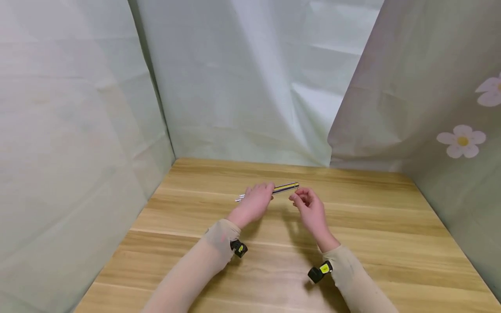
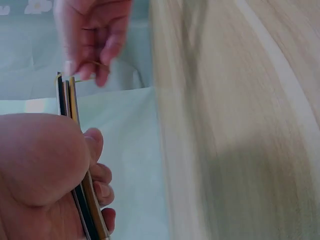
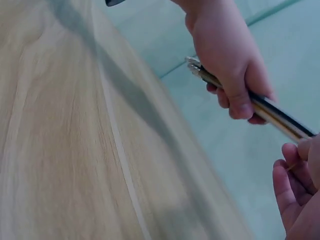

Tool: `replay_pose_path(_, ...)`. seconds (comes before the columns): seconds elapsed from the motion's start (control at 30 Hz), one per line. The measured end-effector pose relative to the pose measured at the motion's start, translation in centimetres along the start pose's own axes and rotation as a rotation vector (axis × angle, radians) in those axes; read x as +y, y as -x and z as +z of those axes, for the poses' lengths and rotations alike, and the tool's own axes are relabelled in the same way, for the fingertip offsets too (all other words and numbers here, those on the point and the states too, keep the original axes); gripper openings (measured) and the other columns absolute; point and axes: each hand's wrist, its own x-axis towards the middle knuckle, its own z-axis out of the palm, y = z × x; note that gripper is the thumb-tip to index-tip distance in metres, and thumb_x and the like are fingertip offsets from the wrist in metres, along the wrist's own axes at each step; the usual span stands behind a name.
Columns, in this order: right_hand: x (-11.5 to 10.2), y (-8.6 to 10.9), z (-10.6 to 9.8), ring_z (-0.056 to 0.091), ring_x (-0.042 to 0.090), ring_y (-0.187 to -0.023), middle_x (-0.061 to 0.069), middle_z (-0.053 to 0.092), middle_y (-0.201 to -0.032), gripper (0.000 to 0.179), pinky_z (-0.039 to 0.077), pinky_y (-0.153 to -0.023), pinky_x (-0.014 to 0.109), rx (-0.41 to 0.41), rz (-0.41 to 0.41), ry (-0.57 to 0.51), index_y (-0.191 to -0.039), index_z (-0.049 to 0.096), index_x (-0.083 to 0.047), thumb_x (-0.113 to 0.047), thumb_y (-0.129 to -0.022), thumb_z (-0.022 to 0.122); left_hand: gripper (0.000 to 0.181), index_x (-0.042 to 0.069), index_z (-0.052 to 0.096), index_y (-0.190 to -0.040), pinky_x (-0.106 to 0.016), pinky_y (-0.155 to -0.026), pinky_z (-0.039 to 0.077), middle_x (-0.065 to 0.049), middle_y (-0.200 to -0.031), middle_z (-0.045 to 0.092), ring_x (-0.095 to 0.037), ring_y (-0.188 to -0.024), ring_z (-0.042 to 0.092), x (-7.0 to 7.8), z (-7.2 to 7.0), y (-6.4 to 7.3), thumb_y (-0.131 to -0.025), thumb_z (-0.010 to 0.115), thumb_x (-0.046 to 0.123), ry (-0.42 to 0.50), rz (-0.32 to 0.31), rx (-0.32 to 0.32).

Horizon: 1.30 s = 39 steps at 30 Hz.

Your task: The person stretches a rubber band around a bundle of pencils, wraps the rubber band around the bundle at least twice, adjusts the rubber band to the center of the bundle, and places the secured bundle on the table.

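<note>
My left hand (image 1: 256,201) grips a bundle of slim, pen-like sticks (image 1: 286,188) with yellow, black and silver lengthwise stripes. The bundle is held above the table, slightly tilted, and its silver ends stick out on the left. In the left wrist view, a thin yellowish rubber band (image 2: 86,80) loops round the far end of the sticks (image 2: 74,102). My right hand (image 1: 312,211) pinches that band just off the right end of the bundle, fingers bent. The left palm and fingers hide the bundle's middle.
Below both hands lies a wood-grain table (image 1: 274,278). Pale cloth walls (image 1: 242,87) enclose it at the back and sides, the right one printed with white flowers (image 1: 462,141). Each wrist wears a small black camera (image 1: 320,272).
</note>
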Motion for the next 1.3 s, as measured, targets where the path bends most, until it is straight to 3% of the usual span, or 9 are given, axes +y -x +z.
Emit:
replay_pose_path(0.17, 0.3, -1.1, 0.3, 0.071, 0.033, -0.113, 0.026, 0.073, -0.118, 0.013, 0.058, -0.093, 0.028, -0.025, 0.012, -0.114, -0.115, 0.062, 0.008, -0.003, -0.108, 0.060, 0.011, 0.008, 0.052, -0.115, -0.043, -0.076, 0.051, -0.007, -0.097, 0.063, -0.027, -0.091, 0.063, -0.2, -0.6, -0.4, -0.111, 0.057, 0.018, 0.080, 0.051, -0.034)
replay_pose_path(0.27, 0.1, -1.2, 0.7, 0.073, 0.032, -0.109, 0.025, 0.075, -0.115, 0.011, 0.059, -0.090, 0.028, -0.099, -0.031, -0.096, -0.111, 0.065, 0.009, -0.001, -0.107, 0.062, 0.008, 0.009, 0.051, -0.114, -0.043, -0.075, 0.054, -0.005, -0.093, 0.061, -0.025, -0.088, 0.064, -0.3, -0.9, -0.7, -0.111, 0.058, 0.014, 0.113, 0.057, -0.067)
replay_pose_path(0.33, -0.2, -1.1, 1.1, 0.074, 0.032, -0.101, 0.020, 0.077, -0.107, 0.008, 0.059, -0.085, 0.028, -0.181, -0.116, -0.002, -0.107, 0.068, 0.006, 0.000, -0.106, 0.063, 0.009, 0.010, 0.052, -0.114, -0.044, -0.076, 0.054, -0.004, -0.093, 0.061, -0.025, -0.089, 0.064, -0.2, -0.9, -0.8, -0.109, 0.060, 0.009, 0.090, 0.053, -0.072)
replay_pose_path(0.5, -1.5, -0.6, 1.4, 0.073, 0.028, -0.084, -0.001, 0.076, -0.088, 0.009, 0.054, -0.076, 0.031, -0.353, -0.441, 0.307, -0.101, 0.069, -0.009, -0.003, -0.106, 0.064, 0.009, 0.014, 0.056, -0.110, -0.044, -0.082, 0.048, -0.001, -0.097, 0.062, -0.023, -0.096, 0.061, 0.0, -0.6, -1.2, -0.106, 0.064, 0.014, 0.019, 0.068, -0.035)
replay_pose_path(0.57, -2.0, -0.7, 1.2, 0.069, 0.025, -0.078, -0.002, 0.071, -0.082, 0.012, 0.051, -0.073, 0.031, -0.333, -0.472, 0.287, -0.099, 0.068, -0.009, -0.003, -0.107, 0.061, 0.006, 0.015, 0.058, -0.112, -0.043, -0.084, 0.046, 0.000, -0.099, 0.062, -0.022, -0.098, 0.059, 0.0, -0.4, -1.3, -0.107, 0.062, 0.013, 0.035, 0.088, -0.030)
replay_pose_path(0.77, -2.6, -0.7, -0.5, 0.048, 0.028, -0.065, 0.009, 0.050, -0.071, 0.022, 0.038, -0.064, 0.029, -0.246, -0.419, 0.034, -0.090, 0.058, -0.002, 0.000, -0.109, 0.047, 0.012, 0.010, 0.057, -0.120, -0.042, -0.085, 0.047, 0.004, -0.100, 0.063, -0.018, -0.095, 0.060, -0.5, -0.1, -1.4, -0.108, 0.059, 0.006, 0.071, 0.125, -0.069)
replay_pose_path(0.93, -1.5, -0.3, -1.2, 0.044, 0.024, -0.060, 0.010, 0.047, -0.066, 0.025, 0.034, -0.061, 0.024, -0.193, -0.488, 0.124, -0.079, 0.054, -0.002, 0.010, -0.099, 0.046, 0.013, 0.012, 0.051, -0.108, -0.044, -0.079, 0.051, -0.007, -0.100, 0.068, -0.020, -0.088, 0.061, -0.8, -1.1, -1.3, -0.107, 0.061, 0.004, 0.143, 0.134, -0.086)
replay_pose_path(1.07, -0.2, -0.8, -1.8, 0.045, 0.028, -0.063, 0.016, 0.050, -0.069, 0.024, 0.035, -0.062, 0.023, -0.140, -0.528, 0.120, -0.077, 0.055, 0.004, 0.018, -0.093, 0.044, 0.008, 0.011, 0.049, -0.107, -0.042, -0.078, 0.051, -0.013, -0.101, 0.067, -0.021, -0.088, 0.060, -1.1, -2.0, -1.3, -0.111, 0.056, 0.010, 0.218, 0.193, -0.128)
replay_pose_path(1.3, 1.0, -2.0, -2.2, 0.055, 0.025, -0.078, 0.018, 0.060, -0.079, 0.028, 0.043, -0.071, 0.026, -0.211, -0.718, 0.071, -0.072, 0.053, -0.003, 0.018, -0.083, 0.039, 0.009, 0.013, 0.046, -0.111, -0.032, -0.075, 0.044, -0.002, -0.089, 0.049, -0.014, -0.078, 0.049, -1.5, -2.7, -0.7, -0.115, 0.048, 0.020, 0.371, 0.270, -0.289)
